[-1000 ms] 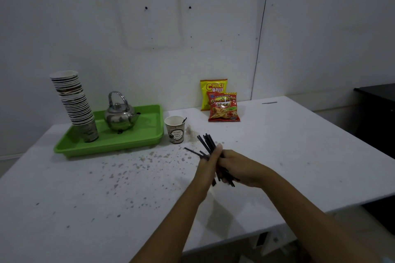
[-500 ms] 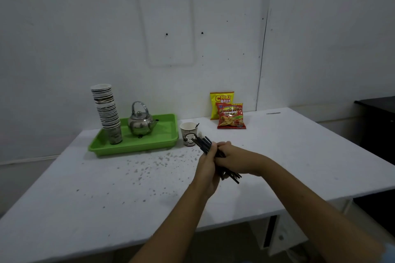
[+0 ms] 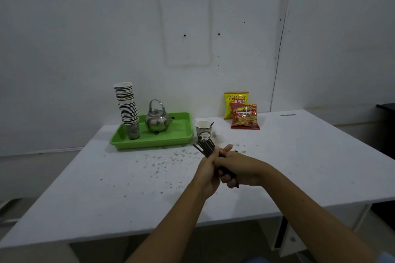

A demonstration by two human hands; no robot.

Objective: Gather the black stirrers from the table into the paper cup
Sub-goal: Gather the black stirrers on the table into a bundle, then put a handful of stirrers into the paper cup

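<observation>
A bundle of black stirrers (image 3: 205,148) is held above the white table (image 3: 106,188), tips pointing up and away toward the paper cup (image 3: 203,131). My left hand (image 3: 208,172) and my right hand (image 3: 240,168) are both closed around the bundle, pressed together; their fingers hide its middle. The short lower ends stick out under my right hand. The printed paper cup stands upright just beyond the hands, right of the green tray, with one dark stirrer leaning at its rim.
A green tray (image 3: 177,137) at the back left carries a tall stack of paper cups (image 3: 127,107) and a metal kettle (image 3: 158,120). Two snack bags (image 3: 243,113) stand at the wall. Dark specks are scattered over the table. A dark cabinet (image 3: 386,126) stands at the right.
The camera has pulled back and tilted up. The hands closed together on the bundle and raised it slightly toward the cup; the loose stirrer seen on the table earlier is no longer visible.
</observation>
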